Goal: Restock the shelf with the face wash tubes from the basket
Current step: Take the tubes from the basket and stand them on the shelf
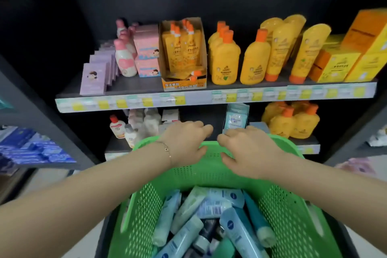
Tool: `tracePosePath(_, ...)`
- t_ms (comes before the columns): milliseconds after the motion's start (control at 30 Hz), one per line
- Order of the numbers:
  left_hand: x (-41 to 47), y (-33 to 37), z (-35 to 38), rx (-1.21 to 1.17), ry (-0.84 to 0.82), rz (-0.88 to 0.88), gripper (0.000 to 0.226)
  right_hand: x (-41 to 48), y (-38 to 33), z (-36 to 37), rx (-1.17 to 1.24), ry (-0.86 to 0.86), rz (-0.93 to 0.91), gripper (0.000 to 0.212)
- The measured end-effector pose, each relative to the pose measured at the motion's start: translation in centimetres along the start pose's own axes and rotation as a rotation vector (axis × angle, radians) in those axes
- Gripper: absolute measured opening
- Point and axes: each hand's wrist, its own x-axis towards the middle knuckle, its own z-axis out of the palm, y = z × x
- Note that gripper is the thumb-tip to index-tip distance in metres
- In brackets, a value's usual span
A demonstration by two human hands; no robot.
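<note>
Head view: a green basket (209, 166) sits low in the middle, in front of a dark shelf (146, 101). The face wash tubes (209, 213), blue, pale green and white, lie heaped in its bottom, crossing each other at all angles; none is on the shelf.

The left grip (186, 141) holds the basket's far rim, fingers curled over the edge, with a thin bracelet (167, 149) on the wrist. The right grip (249, 150) holds the same rim just beside it, fingers curled over too; the two are near but apart.

On the upper shelf board stand yellow bottles (225, 62) with orange caps, a carton of orange-capped pouches (182, 52), pink boxes (146, 48) and purple boxes (93, 78). The board below, behind the hands, carries more yellow bottles (293, 121), a pale blue pack (235, 118) and small white bottles (117, 126).
</note>
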Motion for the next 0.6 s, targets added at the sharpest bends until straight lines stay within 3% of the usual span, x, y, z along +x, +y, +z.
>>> tracePosePath(133,-0.3,1.2,4.0,-0.081,-0.094,-0.03,0.036,-1.4,-0.6,3.5,0.081,-0.16,0.047,0.025)
tracePosePath(400,-1.2,2.7,12.2,-0.34,-0.469,-0.071,0.039,-2.3,-1.9,11.5,0.396,-0.742,0.281,0.037)
tracePosePath(600,-1.6,2.6,14.8,-0.342,-0.598,-0.043,0.039,-2.4,-1.3,14.7,0.43,-0.91,0.266,0.043)
